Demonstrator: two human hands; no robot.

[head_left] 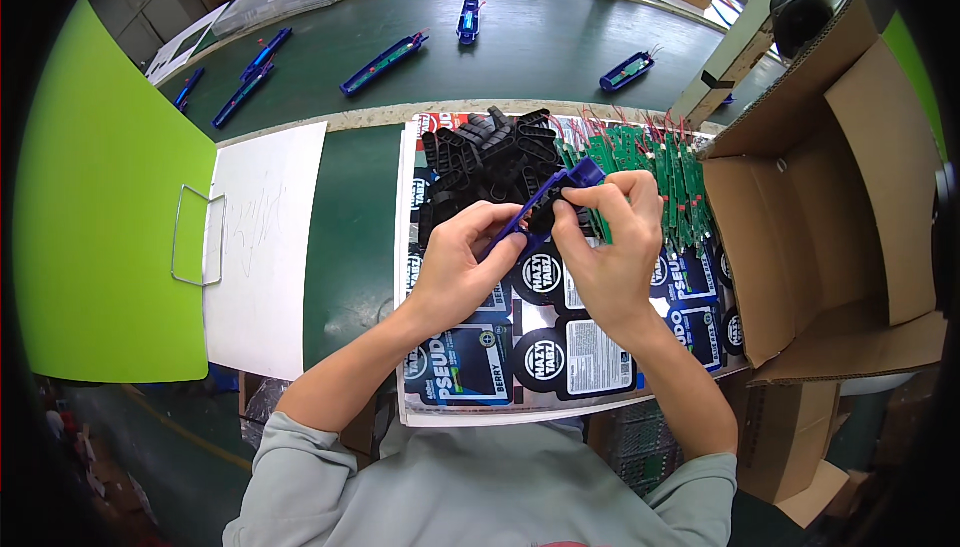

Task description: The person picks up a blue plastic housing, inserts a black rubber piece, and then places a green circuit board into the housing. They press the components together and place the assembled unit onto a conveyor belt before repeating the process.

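Observation:
Between both hands, above a printed sheet (540, 402), a long blue plastic housing (571, 179) is held tilted, its far end pointing up to the right. My left hand (465, 257) pinches its lower end between thumb and fingers. My right hand (615, 232) grips a black plastic part (545, 215) against the housing, with thumb and forefinger close together. How far the black part sits inside is hidden by the fingers. Behind the hands lies a heap of black plastic parts (490, 152). To its right is a pile of green circuit boards (680, 182) with red wires.
An open cardboard box (800, 247) stands at the right. A lime-green binder (120, 217) with white paper (262, 247) is at the left. Across the back, a dark green conveyor belt (540, 57) carries several blue housings (385, 64) with boards in them. A metal post (735, 42) rises at the back right.

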